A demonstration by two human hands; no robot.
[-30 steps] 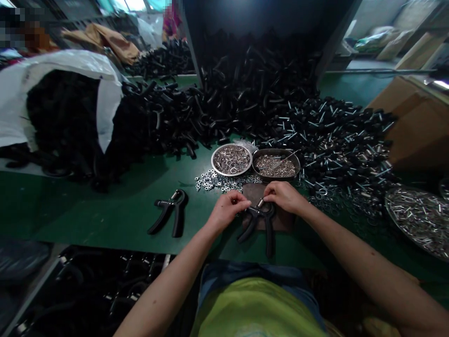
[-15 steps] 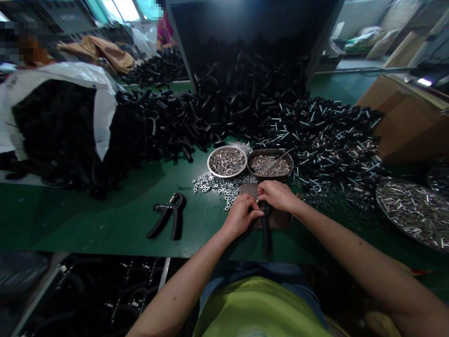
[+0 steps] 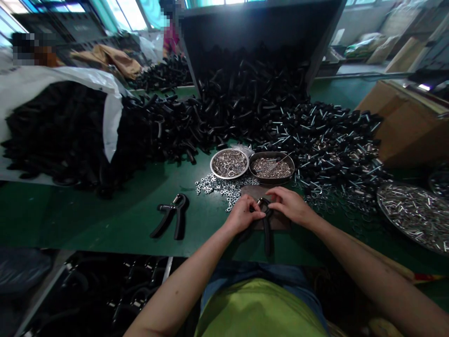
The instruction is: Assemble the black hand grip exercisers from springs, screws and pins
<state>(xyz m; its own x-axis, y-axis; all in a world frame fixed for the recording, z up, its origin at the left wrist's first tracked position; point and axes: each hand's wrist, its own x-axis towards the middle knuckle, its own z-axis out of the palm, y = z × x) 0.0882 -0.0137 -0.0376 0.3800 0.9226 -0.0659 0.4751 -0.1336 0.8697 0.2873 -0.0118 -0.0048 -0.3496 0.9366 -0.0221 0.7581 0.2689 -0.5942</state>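
Observation:
A black hand grip strengthener (image 3: 267, 234) with a metal spring at its top lies over a brown pad (image 3: 282, 222) in front of me. My left hand (image 3: 242, 214) pinches it near the top, thumb and fingers closed on its left side; part of it is hidden behind them. Just right of its spring end is my right hand (image 3: 290, 206), thumb and fingers apart with nothing visible between them. To the left, a second hand grip strengthener (image 3: 179, 220) lies on the green table (image 3: 115, 220). Loose nuts (image 3: 229, 189) are scattered beyond my left hand.
A round bowl (image 3: 211, 164) and an oval tin (image 3: 293, 174) hold small metal parts. Black handles (image 3: 224, 107) are heaped behind, with bolted knobs (image 3: 326, 135) to the right. A large metal-parts tray (image 3: 380, 206) and a cardboard box (image 3: 403, 121) stand right. A person (image 3: 171, 40) is far back.
My right hand has moved off the spring end of the strengthener, slightly to the right, and its fingers have spread. My left hand keeps its pinch. The whole view has shifted slightly.

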